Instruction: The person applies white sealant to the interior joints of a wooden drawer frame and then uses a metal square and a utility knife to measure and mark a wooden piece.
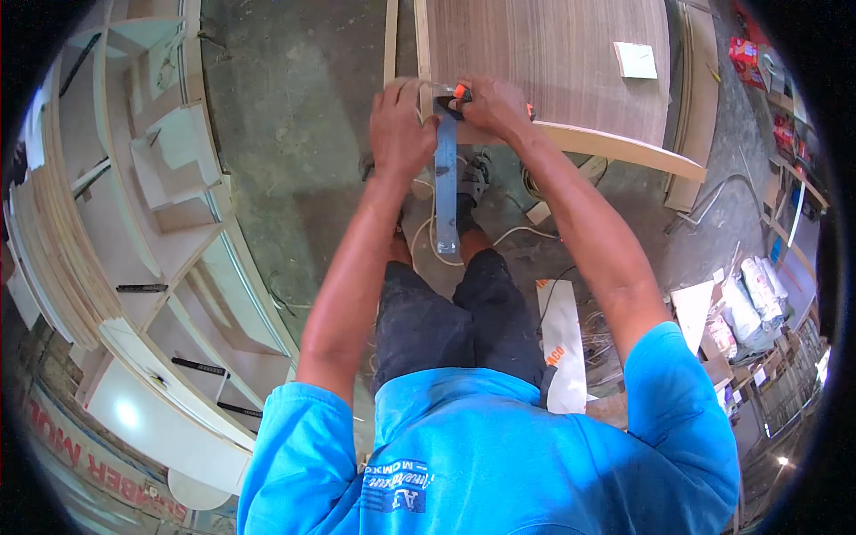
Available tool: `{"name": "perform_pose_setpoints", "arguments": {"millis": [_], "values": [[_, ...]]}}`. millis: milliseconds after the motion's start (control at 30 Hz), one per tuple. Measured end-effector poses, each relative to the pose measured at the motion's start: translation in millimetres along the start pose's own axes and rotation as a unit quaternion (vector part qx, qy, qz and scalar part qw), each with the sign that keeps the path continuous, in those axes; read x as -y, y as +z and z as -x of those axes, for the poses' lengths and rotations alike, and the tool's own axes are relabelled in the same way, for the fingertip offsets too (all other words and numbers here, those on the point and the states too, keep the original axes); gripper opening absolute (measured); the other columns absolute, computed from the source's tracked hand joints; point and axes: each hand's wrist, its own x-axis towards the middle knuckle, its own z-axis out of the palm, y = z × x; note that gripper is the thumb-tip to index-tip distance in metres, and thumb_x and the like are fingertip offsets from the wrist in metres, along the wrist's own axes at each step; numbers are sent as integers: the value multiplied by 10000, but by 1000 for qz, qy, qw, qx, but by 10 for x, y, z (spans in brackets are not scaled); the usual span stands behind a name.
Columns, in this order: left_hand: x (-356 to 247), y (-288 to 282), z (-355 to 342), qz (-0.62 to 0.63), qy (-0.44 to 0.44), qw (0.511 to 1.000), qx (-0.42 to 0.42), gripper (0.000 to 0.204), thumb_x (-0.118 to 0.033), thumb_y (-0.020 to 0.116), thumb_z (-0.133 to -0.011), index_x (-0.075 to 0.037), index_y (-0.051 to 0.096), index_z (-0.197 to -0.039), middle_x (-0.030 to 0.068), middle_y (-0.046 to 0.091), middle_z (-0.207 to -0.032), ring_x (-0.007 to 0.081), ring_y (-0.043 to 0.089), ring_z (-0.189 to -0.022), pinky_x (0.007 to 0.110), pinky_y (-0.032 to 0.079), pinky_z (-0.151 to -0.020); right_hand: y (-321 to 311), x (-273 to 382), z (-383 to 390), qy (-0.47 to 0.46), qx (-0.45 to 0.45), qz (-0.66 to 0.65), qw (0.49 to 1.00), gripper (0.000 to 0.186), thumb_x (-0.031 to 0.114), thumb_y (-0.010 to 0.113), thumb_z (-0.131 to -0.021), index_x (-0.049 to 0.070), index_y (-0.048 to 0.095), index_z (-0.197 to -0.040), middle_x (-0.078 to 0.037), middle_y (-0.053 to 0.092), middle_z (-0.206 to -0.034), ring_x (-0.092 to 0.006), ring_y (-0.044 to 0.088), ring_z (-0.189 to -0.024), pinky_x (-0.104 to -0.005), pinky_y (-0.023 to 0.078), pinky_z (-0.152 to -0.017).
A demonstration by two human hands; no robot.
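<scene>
From the head view, we see the work at the near left corner of a big brown wood panel (553, 62). Our right hand (492, 109) is closed around an orange and black tool (462, 92). Our left hand (403, 125) has its fingers bent over the corner, with its thumb by the top of a flat metal bar (447, 187). We cannot tell if it grips the bar, which points back toward our legs.

We think the work is partway along. One pale strip (423, 36) lies by the panel's left edge, and a near strip (615, 148) runs along the front edge. The near strip sticks out past the panel on the right, so that end may not be finished. We cannot see any mark at the corner.

On the left, grey floor (285, 116) gives us room to move, up to the white cabinet (183, 241). By our feet, a pale cord (526, 230) could trip us.
</scene>
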Motion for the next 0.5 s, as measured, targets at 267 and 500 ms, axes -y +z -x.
{"name": "perform_pose_setpoints", "arguments": {"millis": [267, 500], "values": [[65, 31, -690, -85, 109, 955, 263, 540, -313, 849, -665, -27, 632, -1069, 114, 597, -1102, 325, 577, -1087, 435, 492, -914, 48, -18, 83, 95, -71, -109, 987, 569, 406, 796, -746, 41, 523, -1086, -226, 704, -904, -427, 678, -897, -522, 515, -772], [66, 107, -907, -143, 236, 919, 280, 562, -364, 864, -640, 5, 647, -1004, 116, 595, -1062, 315, 584, -1071, 430, 497, -902, 149, -27, 148, 125, -126, -146, 973, 533, 343, 814, -726, 59, 526, -1073, -204, 703, -877, -429, 675, -875, -506, 509, -757]]}}
